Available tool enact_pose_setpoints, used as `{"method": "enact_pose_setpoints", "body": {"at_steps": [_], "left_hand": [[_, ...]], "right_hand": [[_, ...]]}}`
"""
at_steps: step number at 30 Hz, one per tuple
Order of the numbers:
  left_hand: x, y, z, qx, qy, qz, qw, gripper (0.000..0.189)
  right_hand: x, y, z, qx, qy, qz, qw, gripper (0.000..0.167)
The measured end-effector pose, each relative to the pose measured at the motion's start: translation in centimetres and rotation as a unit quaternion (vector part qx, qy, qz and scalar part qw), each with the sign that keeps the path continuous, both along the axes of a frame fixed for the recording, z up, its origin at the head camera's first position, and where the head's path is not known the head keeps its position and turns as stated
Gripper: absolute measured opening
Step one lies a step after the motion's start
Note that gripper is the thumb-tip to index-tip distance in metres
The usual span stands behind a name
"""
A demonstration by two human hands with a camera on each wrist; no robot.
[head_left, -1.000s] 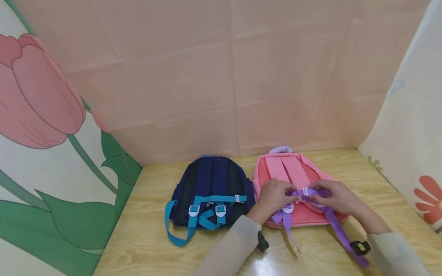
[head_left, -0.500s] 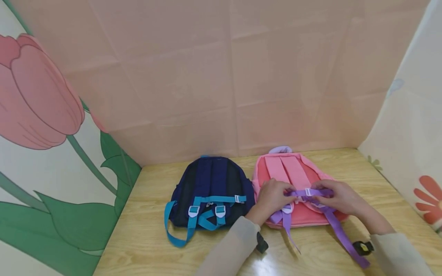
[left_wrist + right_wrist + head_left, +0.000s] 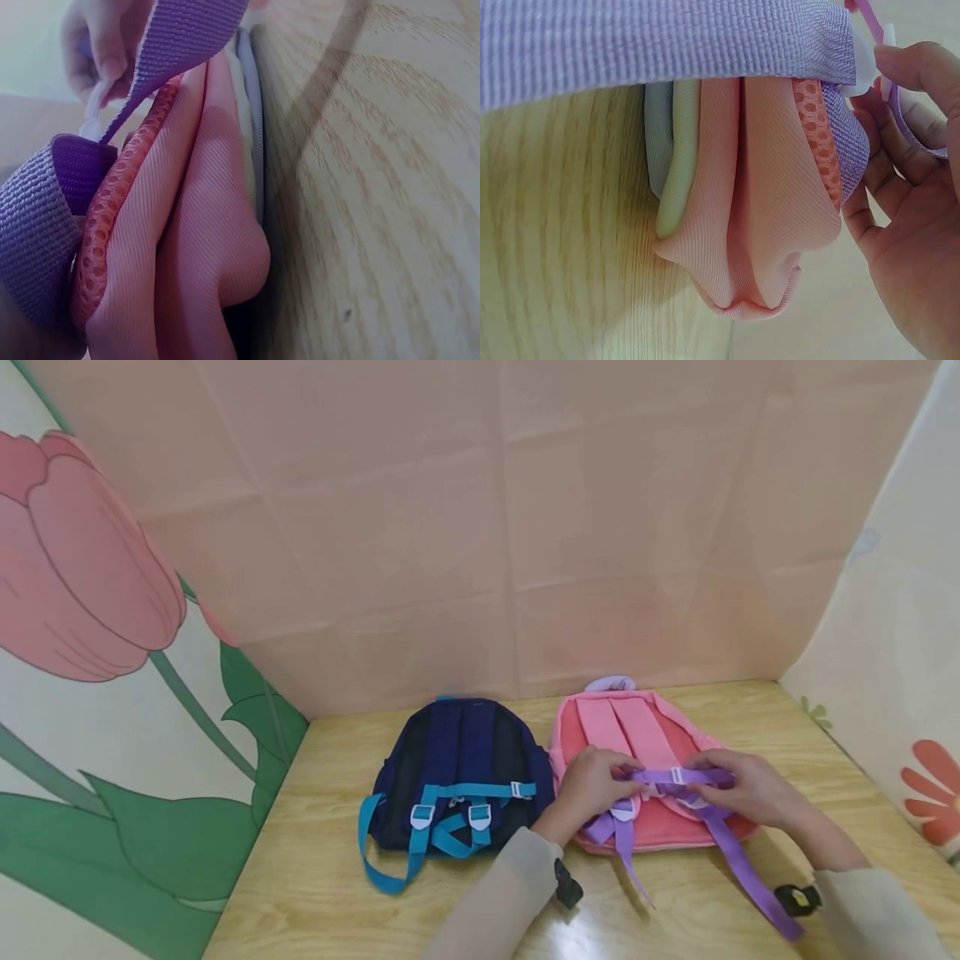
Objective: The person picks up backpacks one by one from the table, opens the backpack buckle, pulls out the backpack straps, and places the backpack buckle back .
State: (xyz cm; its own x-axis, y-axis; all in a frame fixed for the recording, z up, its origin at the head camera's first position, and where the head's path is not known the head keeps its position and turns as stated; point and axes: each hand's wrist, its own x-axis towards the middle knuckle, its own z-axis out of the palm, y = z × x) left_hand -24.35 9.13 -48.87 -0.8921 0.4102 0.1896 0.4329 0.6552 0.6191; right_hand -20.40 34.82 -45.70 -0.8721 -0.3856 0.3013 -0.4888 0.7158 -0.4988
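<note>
A pink backpack (image 3: 585,731) lies on the wooden table with its shoulder straps up. Across its lower part runs a purple chest strap (image 3: 656,777) carrying a white slider buckle (image 3: 677,776). My left hand (image 3: 592,785) pinches the strap's left part. At its other end, my right hand (image 3: 750,785) holds the strap between thumb and fingers just right of the buckle. In the right wrist view, the thumb (image 3: 919,64) meets the strap by a white plastic piece (image 3: 887,64). Purple webbing (image 3: 187,37) crosses the left wrist view, with the right fingers (image 3: 109,52) behind it.
A navy backpack (image 3: 459,735) with teal straps (image 3: 390,885) lies close to the pink one's left side. Purple strap tails (image 3: 738,864) hang toward the table's front. A peach sheet (image 3: 487,527) backs the table (image 3: 322,827), and printed panels stand on both sides.
My right hand has moved slightly to the right along with the white buckle, so more purple strap shows between the hands. My left hand has stayed nearly in place.
</note>
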Motion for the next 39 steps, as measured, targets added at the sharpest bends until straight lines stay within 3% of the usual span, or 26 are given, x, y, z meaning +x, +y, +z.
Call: {"method": "enact_pose_setpoints", "body": {"at_steps": [11, 19, 24, 33, 39], "left_hand": [[-0.2, -0.1, 0.0, 0.039, -0.032, 0.002, 0.9987, 0.027], [-0.1, -0.2, 0.2, 0.051, -0.042, -0.001, 0.9978, 0.026], [-0.2, -0.2, 0.1, 0.046, -0.04, 0.0, 0.9981, 0.025], [-0.1, 0.1, -0.2, 0.029, -0.02, 0.001, 0.9994, 0.026], [0.1, 0.1, -0.3, 0.011, -0.016, 0.003, 0.9998, 0.027]], "right_hand": [[0.1, 0.6, -0.2, -0.016, 0.033, 0.015, 0.9992, 0.033], [0.2, 1.4, 0.2, 0.011, 0.023, -0.022, 0.9994, 0.032], [0.4, 1.8, 0.4, 0.006, 0.005, -0.029, 0.9996, 0.03], [0.6, 2.4, 0.3, 0.007, 0.011, -0.026, 0.9996, 0.03], [0.4, 2.9, 0.2, 0.0, -0.023, -0.034, 0.9992, 0.028]]}}
